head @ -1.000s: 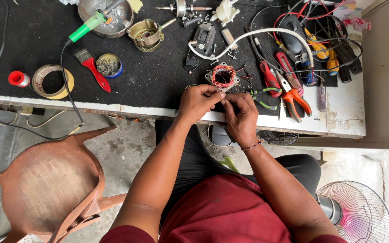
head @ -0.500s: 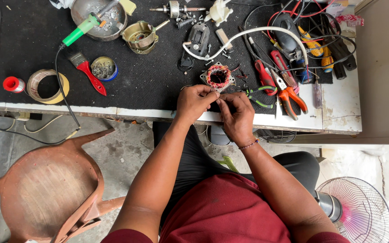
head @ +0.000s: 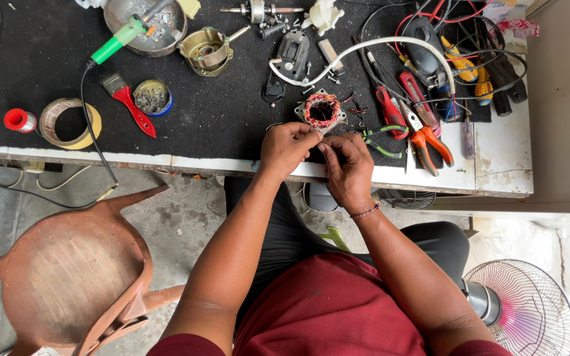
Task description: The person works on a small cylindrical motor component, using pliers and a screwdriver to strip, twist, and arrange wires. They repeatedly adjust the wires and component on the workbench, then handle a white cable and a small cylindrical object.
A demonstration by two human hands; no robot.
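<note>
A small motor stator [head: 322, 109] with red copper windings lies on the black mat near the table's front edge. Thin wires run from it toward my hands. My left hand [head: 285, 148] sits just below the stator, fingertips pinched on a thin wire. My right hand [head: 346, 166] meets it fingertip to fingertip and pinches the same wire end. Both hands hover over the white front edge of the table [head: 496, 168]. What lies between the fingers is too small to make out.
Pliers with orange handles [head: 427, 140], a red-handled tool [head: 388, 111], a white hose [head: 364, 47] and a tangle of cables lie right of the stator. A red brush [head: 126, 99], tape roll [head: 68, 123], soldering iron [head: 123, 36] lie left. A brown chair [head: 70, 277] stands lower left, a fan [head: 529, 306] lower right.
My two hands have stayed pinched together below the stator, with only slight finger shifts. The view has drifted a little.
</note>
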